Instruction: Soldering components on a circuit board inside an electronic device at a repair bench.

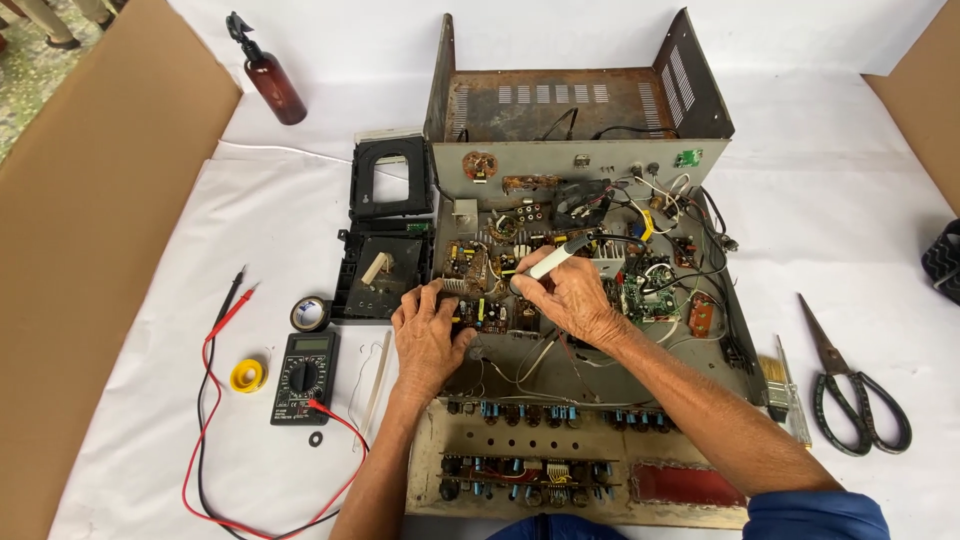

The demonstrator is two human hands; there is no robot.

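Observation:
An opened old electronic chassis (590,160) lies on a white cloth, its circuit boards (480,270) and loose wires exposed. My right hand (565,298) grips a white pen-shaped tool with a dark tip (555,258), held like a pencil and angled up to the right over the boards. My left hand (428,335) rests on the left edge of a small board, fingers curled on it and pinching its edge. The detached front panel (520,470) with knobs and capacitors lies nearest me.
A black multimeter (304,377) with red and black leads lies left of the chassis, beside a yellow solder spool (248,375) and a tape roll (311,314). Black plastic cassette parts (388,220) sit at the chassis's left. Scissors (850,380) and a brush (775,385) lie right. A brown spray bottle (268,75) stands far left.

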